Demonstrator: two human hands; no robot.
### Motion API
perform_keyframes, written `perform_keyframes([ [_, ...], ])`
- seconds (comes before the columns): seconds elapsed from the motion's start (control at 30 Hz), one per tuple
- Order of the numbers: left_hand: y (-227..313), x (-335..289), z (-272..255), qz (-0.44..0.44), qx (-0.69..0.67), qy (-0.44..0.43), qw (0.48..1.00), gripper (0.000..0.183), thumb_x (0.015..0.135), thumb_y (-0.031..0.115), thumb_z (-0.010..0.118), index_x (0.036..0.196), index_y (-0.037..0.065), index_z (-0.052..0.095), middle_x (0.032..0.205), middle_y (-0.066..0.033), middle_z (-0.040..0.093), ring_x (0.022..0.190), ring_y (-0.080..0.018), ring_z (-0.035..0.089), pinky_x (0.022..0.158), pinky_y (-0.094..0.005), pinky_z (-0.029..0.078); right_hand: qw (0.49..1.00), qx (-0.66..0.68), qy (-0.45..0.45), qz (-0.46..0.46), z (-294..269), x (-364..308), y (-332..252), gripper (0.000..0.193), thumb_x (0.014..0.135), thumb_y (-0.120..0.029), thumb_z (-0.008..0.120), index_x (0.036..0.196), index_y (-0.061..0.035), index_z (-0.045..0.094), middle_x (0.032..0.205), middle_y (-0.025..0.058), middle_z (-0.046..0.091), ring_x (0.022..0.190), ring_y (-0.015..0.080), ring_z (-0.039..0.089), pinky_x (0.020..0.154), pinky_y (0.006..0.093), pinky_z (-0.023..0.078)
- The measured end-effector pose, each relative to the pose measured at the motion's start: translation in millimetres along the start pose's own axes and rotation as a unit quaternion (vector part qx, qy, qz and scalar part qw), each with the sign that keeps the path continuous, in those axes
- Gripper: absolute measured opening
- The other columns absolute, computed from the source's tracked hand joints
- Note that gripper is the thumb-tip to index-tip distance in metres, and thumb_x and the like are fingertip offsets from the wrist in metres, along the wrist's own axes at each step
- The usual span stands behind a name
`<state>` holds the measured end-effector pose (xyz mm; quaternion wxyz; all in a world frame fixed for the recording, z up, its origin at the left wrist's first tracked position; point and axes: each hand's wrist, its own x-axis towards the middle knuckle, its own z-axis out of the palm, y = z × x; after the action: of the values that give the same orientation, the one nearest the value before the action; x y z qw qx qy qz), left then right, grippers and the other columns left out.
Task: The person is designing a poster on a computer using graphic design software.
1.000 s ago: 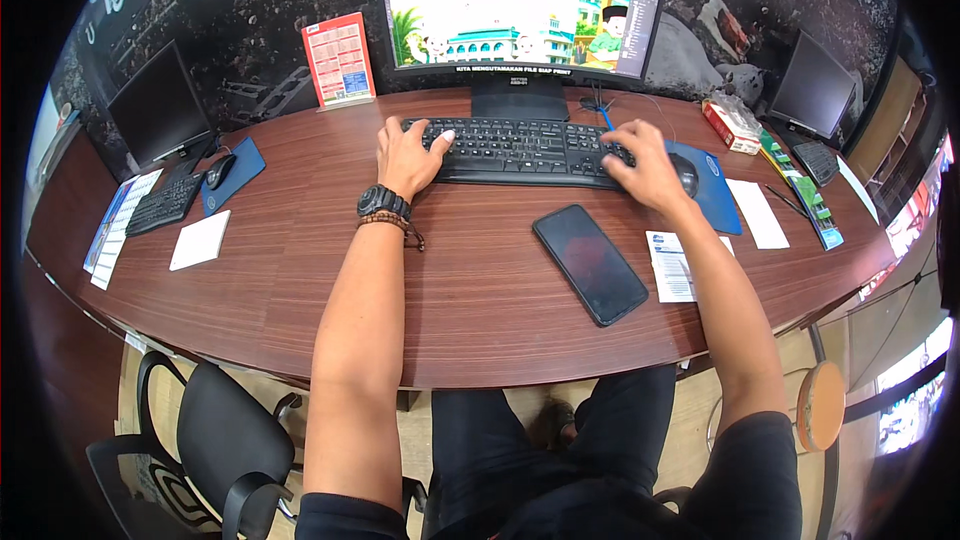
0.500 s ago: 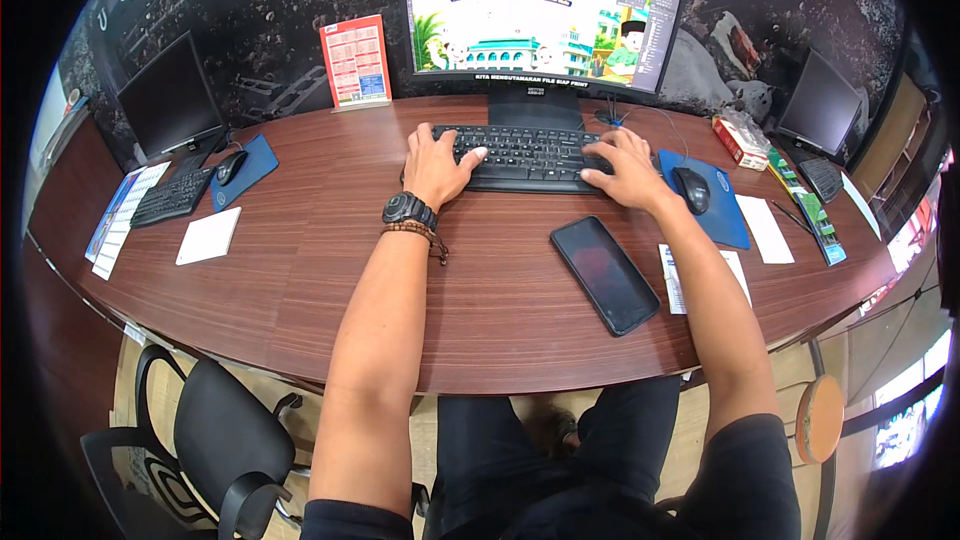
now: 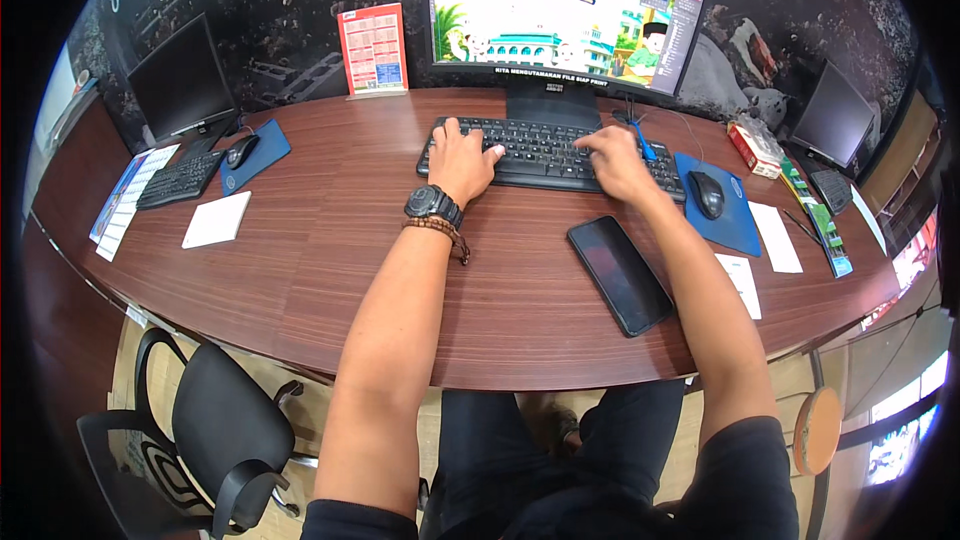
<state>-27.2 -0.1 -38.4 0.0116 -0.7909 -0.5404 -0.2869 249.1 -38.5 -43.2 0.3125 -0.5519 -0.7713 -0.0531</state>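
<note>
A black keyboard lies on the desk below a curved monitor, which displays a colourful layout with a green-and-white building. My left hand rests over the keyboard's left end, fingers apart on the keys, thumb out to the right. On that wrist are a black watch and a brown beaded bracelet. Over the right half of the keys is my right hand, its index finger stretched leftward and the other fingers bent, partly hidden. Neither hand holds anything. A dark phone lies beside my right forearm.
Right of the keyboard, a black mouse sits on a blue mouse pad, near white papers and a small box. At left are a second monitor, keyboard and calendar. An office chair stands lower left.
My right hand has shifted left relative to the keyboard, its spread fingers now bent with the index finger extended. My left hand stays over the left keys. The whole view has shifted slightly.
</note>
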Motion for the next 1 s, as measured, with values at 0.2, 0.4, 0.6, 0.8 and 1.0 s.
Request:
perform_keyframes([
  [0.2,-1.8,-4.6,8.2,0.008,-0.007,0.016,1.000,0.047,0.092,0.041,0.066,0.116,0.000,0.067,0.123,-0.0244,0.048,0.117,-0.0423,0.048,0.097,-0.0516,0.047,0.999,-0.016,-0.041,-0.013,26.5,14.7,-40.6,0.030,0.093,-0.013,0.055,0.118,-0.0189,0.072,0.113,0.0138,0.056,0.121,0.0336,0.045,0.108,0.0451,0.034],
  [0.4,2.2,-3.1,5.1,-0.007,0.002,-0.003,1.000,0.049,0.092,0.039,0.066,0.124,0.002,0.066,0.127,-0.0249,0.050,0.116,-0.0416,0.049,0.101,-0.0519,0.044,0.992,-0.086,-0.096,-0.007,26.0,20.2,-63.1,0.028,0.096,-0.023,0.054,0.117,-0.0219,0.073,0.112,0.0120,0.053,0.115,0.0309,0.045,0.104,0.0452,0.033],
  [0.6,0.4,-0.4,15.6,0.094,-0.007,0.070,0.993,0.042,0.090,0.035,0.069,0.115,0.001,0.070,0.120,-0.0196,0.053,0.117,-0.0378,0.048,0.099,-0.0508,0.045,0.996,-0.054,-0.058,-0.033,32.5,18.1,-46.4,0.034,0.094,-0.013,0.053,0.124,-0.0162,0.069,0.111,0.0162,0.057,0.116,0.0344,0.048,0.106,0.0466,0.035],
  [0.8,-5.3,-2.1,8.3,0.091,-0.102,-0.019,0.990,0.039,0.093,0.030,0.068,0.114,-0.002,0.071,0.112,-0.0165,0.058,0.109,-0.0337,0.054,0.099,-0.0420,0.045,0.999,-0.006,-0.044,-0.010,-11.5,1.5,-20.4,0.040,0.088,-0.005,0.054,0.126,-0.0101,0.064,0.117,0.0191,0.059,0.120,0.0378,0.049,0.105,0.0463,0.041],
  [1.0,3.7,0.6,7.5,0.101,-0.106,-0.008,0.989,0.038,0.089,0.032,0.071,0.105,-0.003,0.074,0.110,-0.0167,0.060,0.108,-0.0348,0.055,0.098,-0.0437,0.046,0.965,-0.195,0.089,0.152,-79.0,-66.2,77.6,0.032,0.085,-0.016,0.065,0.116,-0.0080,0.069,0.117,0.0178,0.061,0.116,0.0395,0.053,0.102,0.0486,0.044],
])
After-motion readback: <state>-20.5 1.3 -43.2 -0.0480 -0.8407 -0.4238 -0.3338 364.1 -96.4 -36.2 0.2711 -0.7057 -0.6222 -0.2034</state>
